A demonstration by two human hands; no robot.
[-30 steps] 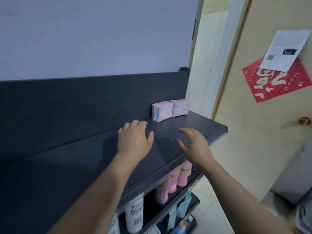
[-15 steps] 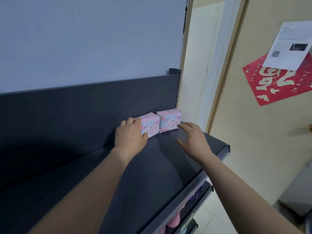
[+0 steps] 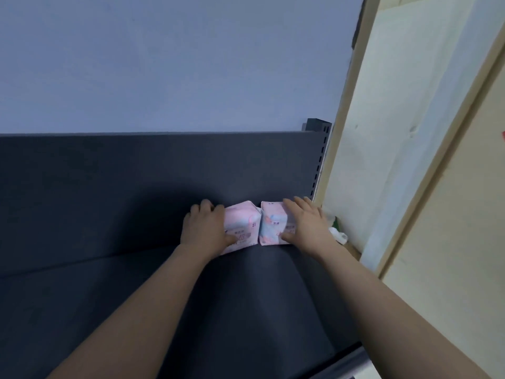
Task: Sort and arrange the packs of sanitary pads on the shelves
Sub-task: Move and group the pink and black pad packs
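Head view: both hands are gripping the two pink packs at centre frame.
Left hand (image 3: 205,231) is curling round the left pack (image 3: 243,228), right hand (image 3: 306,225) is clasping the right pack (image 3: 273,224); the packs are touching side by side by the back panel (image 3: 164,173) on the dark shelf (image 3: 246,310). Moments ago the hands were only reaching, so straightening is probably beginning.

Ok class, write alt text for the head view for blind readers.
A left hand grips the left pink pack and a right hand the right pink pack, side by side on a dark shelf against its back panel.
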